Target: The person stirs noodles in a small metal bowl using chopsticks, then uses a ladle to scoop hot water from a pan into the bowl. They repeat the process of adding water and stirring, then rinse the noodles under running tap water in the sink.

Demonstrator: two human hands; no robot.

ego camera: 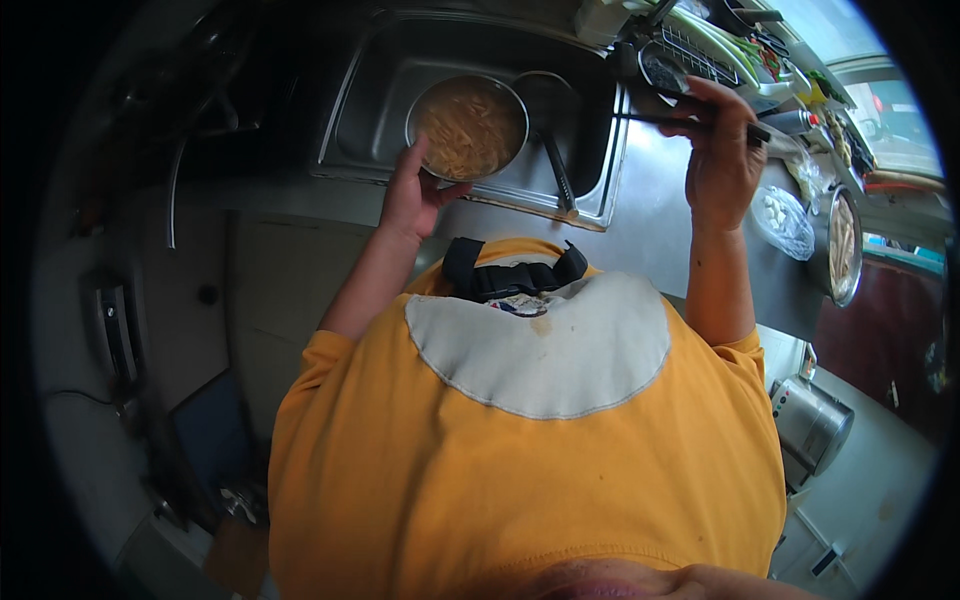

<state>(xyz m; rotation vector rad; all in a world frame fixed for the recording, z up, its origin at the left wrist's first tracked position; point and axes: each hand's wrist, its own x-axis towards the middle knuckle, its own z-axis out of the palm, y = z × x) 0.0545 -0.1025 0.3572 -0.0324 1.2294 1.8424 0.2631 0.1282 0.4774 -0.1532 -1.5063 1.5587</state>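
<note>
My left hand (414, 199) grips the near left rim of a round metal bowl (526, 124), thumb over the edge. Pale strips of food (466, 127) lie in cloudy liquid inside it. The bowl is held over a stainless steel sink (390, 139). Beside it in the basin rests a round-rimmed utensil with a black handle (556, 169); the bowl and shadow partly hide it. Raised above the counter right of the sink, my right hand (716, 161) holds dark chopsticks (649, 119), their tips pointing left toward the basin.
On the steel counter (652, 195) at right are a clear plastic bag with white pieces (781, 214) and a metal bowl (834, 244) of pale strips. A can (787, 121), a wire rack (697, 56) and long green onions (724, 41) crowd the window side.
</note>
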